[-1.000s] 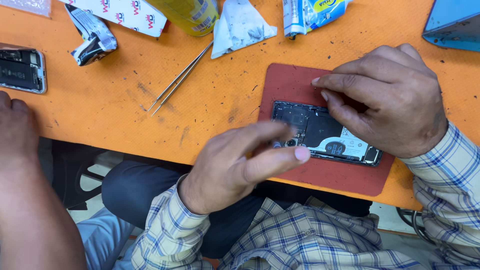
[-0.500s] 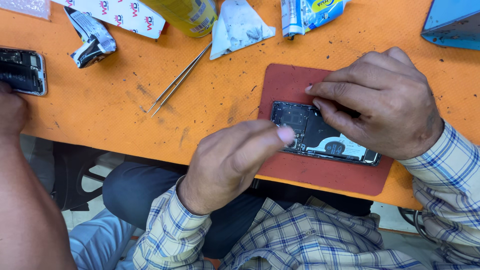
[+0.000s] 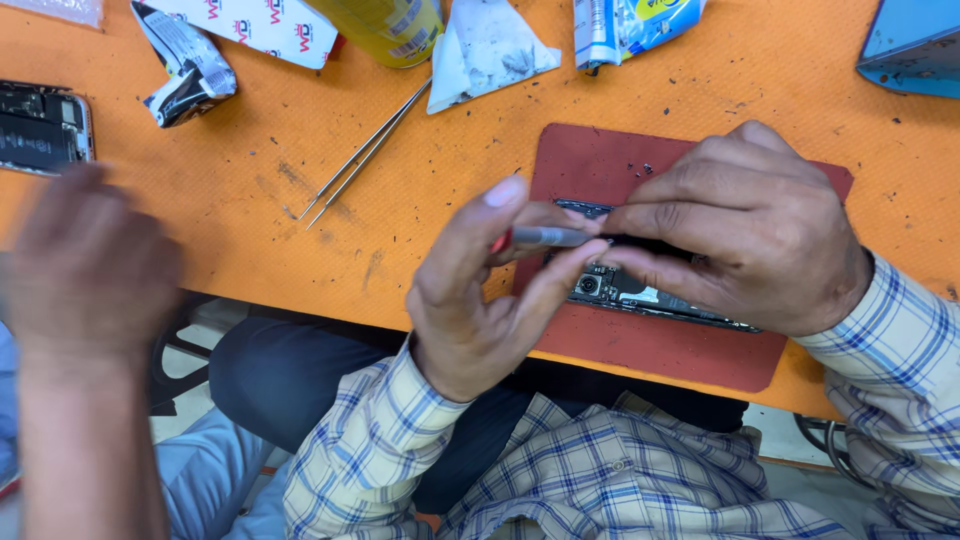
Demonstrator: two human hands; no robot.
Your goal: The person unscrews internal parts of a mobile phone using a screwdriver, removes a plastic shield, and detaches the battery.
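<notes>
Since the earlier frame the left hand (image 3: 480, 300) has risen off the opened phone (image 3: 640, 290) and now pinches a thin grey tool with a red end (image 3: 545, 237) between thumb and forefinger, its tip pointing toward the right hand (image 3: 740, 245). That right hand lies across the phone, fingers curled over its upper edge and pressing it down; both hands are close together, nearly touching at the tool's tip.

With its back off, the phone lies on the red mat (image 3: 660, 350), boards and a small camera lens exposed. It looks light, flat and stiff, but fragile inside: I would hold it by the metal frame edges only, never on the bare parts. The tool looks slim, rigid and likely slippery, best gripped near the red end.

Beyond the mat's left edge, well apart, lie steel tweezers (image 3: 365, 155) on the orange tabletop (image 3: 250, 240), which is scuffed and speckled with dark crumbs. Farther from the mat, along the tabletop's far edge, sit a crumpled white packet (image 3: 490, 50), a yellow bottle (image 3: 385, 28), a blue-and-white tube (image 3: 625, 28) and a silver pouch (image 3: 185, 75). Far left of the mat another opened phone (image 3: 40, 125) rests, with another person's blurred hand (image 3: 85, 265) near it.
</notes>
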